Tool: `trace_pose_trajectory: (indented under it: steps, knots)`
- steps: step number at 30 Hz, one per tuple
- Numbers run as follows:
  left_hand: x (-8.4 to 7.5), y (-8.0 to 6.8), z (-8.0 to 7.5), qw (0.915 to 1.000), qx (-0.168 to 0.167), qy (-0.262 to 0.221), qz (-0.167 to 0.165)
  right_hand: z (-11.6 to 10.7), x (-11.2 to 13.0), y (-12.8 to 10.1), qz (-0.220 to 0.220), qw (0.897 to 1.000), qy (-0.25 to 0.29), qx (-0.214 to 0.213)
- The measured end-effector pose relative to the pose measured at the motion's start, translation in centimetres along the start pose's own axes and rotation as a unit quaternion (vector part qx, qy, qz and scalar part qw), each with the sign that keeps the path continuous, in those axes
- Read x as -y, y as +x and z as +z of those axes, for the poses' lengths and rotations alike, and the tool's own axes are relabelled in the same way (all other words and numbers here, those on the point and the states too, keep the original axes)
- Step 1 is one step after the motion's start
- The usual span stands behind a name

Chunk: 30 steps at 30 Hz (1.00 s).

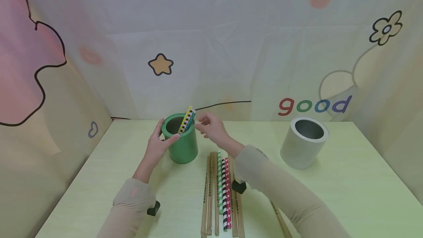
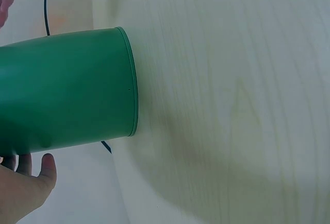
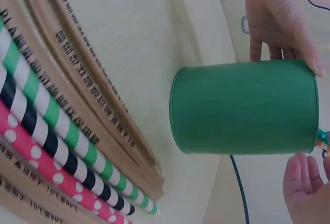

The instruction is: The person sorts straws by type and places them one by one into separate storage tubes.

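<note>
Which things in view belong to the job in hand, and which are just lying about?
In the job:
left hand, gripping the green cup
right hand, near its rim
patterned straws inside
probably loose patterned straws

Lying about, apparently:
white cup
brown wrapped straws

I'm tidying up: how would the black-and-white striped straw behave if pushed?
The black-and-white striped straw would probably roll, being slim and round, unless the pink dotted straw beside it blocks it. Lying straight, it looks fairly stiff.
</note>
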<state>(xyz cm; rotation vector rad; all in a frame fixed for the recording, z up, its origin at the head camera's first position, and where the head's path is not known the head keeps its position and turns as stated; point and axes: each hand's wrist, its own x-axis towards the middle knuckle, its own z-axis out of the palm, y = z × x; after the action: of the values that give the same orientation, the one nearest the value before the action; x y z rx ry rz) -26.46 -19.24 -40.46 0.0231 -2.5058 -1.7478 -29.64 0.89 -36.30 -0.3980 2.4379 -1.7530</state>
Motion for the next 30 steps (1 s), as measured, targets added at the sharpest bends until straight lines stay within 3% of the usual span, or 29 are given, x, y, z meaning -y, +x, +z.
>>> trace_pose_trajectory:
  steps: [8,19,27,30]
  knots:
    - [0.1,0.2,0.0,1.0,-0.004,0.003,0.006,-1.4,-1.2,-1.5,0.062,0.998,-0.024,0.023]
    - [0.0,0.2,0.0,1.0,-0.003,0.004,0.003,-1.9,-5.6,-3.5,0.128,0.991,-0.019,0.032]
    - [-2.0,-1.0,-0.2,0.9999,0.006,-0.007,-0.014,-2.4,-7.8,-4.7,0.155,0.987,-0.026,0.037]
    - [-1.2,-0.5,-0.1,0.9999,0.005,-0.007,-0.012,-2.5,-8.2,-5.0,0.166,0.985,-0.027,0.041]
